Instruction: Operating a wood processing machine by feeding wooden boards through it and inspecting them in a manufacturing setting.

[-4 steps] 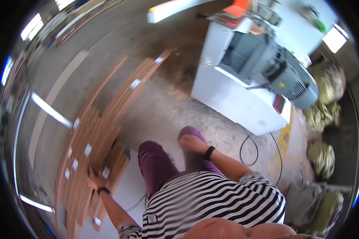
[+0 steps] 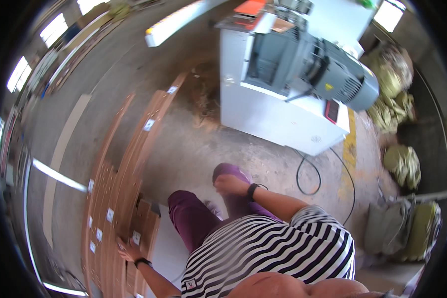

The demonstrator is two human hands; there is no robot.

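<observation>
My left hand [image 2: 129, 249] rests with its fingers spread on the stack of long brown wooden boards [image 2: 116, 193], close to a white label [image 2: 135, 237]. I see nothing gripped in it. A shorter bundle of brown boards [image 2: 148, 218] lies right beside that hand, over a pale surface [image 2: 168, 251]. My right hand [image 2: 232, 185] is at my right knee, on the purple trouser leg, its fingers curled in; nothing shows in it. Each wrist wears a dark band.
Ahead to the right stands a white machine cabinet [image 2: 268, 116] with a grey motor [image 2: 340, 74] on top. A black cable [image 2: 299, 174] loops on the floor beside it. Yellowish sacks [image 2: 402, 166] lie at the far right. A pale strip [image 2: 67, 134] lies on the floor at left.
The whole view has shifted, so the machine now appears further left and higher. My left hand stays on the boards and my right hand stays at the knee.
</observation>
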